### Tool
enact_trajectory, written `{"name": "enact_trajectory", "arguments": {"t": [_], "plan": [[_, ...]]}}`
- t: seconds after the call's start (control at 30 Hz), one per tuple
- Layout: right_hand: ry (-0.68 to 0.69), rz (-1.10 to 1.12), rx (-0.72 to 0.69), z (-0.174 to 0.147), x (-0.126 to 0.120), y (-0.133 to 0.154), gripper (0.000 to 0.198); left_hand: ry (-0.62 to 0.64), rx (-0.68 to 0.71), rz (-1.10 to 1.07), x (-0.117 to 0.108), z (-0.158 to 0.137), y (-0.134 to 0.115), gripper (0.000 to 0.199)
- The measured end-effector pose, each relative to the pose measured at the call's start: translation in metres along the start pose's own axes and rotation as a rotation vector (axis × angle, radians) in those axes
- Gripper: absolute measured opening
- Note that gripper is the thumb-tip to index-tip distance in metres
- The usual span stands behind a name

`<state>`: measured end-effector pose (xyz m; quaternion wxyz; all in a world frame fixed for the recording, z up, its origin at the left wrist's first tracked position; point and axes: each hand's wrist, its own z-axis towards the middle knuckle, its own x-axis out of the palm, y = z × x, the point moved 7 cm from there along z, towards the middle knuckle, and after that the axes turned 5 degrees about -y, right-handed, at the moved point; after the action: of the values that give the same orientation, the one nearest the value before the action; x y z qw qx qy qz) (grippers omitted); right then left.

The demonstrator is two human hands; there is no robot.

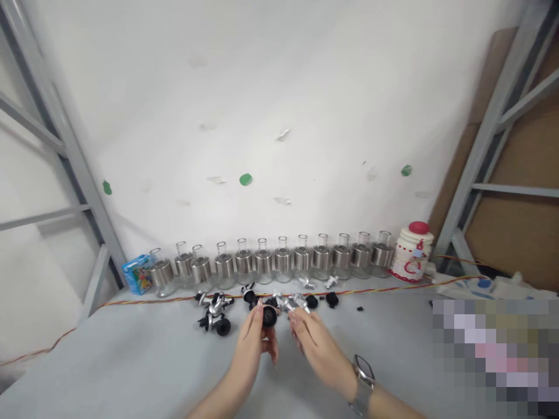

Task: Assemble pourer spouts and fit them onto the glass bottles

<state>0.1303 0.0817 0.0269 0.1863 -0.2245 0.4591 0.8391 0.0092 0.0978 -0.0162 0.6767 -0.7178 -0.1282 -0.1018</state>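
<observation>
My left hand [257,334] grips a round black cap [269,316] between thumb and fingers, its hollow side facing me. Just to the right, my right hand [312,337] is closed, its fingertips pinched at a silver-coloured spout piece [285,304]; the fingers partly hide it. The two hands are apart, low over the table. To the left of my hands lies a small pile of silver and black spout pieces [216,305], with a black cap [223,327] at its near side. Beyond my right hand lie more black caps [332,299] and silver spout pieces [332,281].
Several glass bottles with metal sleeves [264,262] stand in a row along the wall. A blue box [138,273] stands at their left end, a white jar with a red lid [411,253] at the right. A red-yellow cable [166,299] crosses the grey table [152,361].
</observation>
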Motion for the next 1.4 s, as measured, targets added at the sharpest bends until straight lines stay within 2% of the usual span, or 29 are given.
{"name": "enact_trajectory", "arguments": {"t": [0.13,0.33,0.5,0.67,0.77,1.0,1.23,1.3,1.4], "plan": [[0.073,0.165,0.074,-0.002,0.014,-0.002,0.038,0.032,0.025,0.074,0.007,-0.005,0.004,0.045],[0.079,0.331,0.2,-0.001,0.021,-0.004,0.039,0.059,0.07,0.172,0.023,-0.02,0.001,0.039],[0.084,0.447,0.245,-0.002,0.025,-0.003,0.038,0.007,0.087,0.195,0.025,-0.028,0.004,0.035],[0.185,0.649,0.369,-0.008,0.041,-0.008,0.042,0.034,0.059,0.198,0.027,-0.03,0.009,0.033],[0.201,0.731,0.409,-0.009,0.048,-0.01,0.045,0.006,0.059,0.206,0.026,-0.03,0.01,0.032],[0.092,0.706,0.334,-0.006,0.039,-0.006,0.041,-0.015,0.022,0.121,0.024,-0.031,0.009,0.04],[0.167,0.722,0.385,-0.011,0.047,-0.006,0.046,-0.068,-0.029,0.115,0.017,-0.03,0.016,0.061],[0.179,0.737,0.4,-0.01,0.046,-0.003,0.048,-0.043,-0.043,0.132,0.019,-0.03,0.018,0.059],[0.183,0.773,0.435,-0.007,0.044,0.0,0.054,0.034,-0.023,0.135,0.025,-0.029,0.015,0.044]]}}
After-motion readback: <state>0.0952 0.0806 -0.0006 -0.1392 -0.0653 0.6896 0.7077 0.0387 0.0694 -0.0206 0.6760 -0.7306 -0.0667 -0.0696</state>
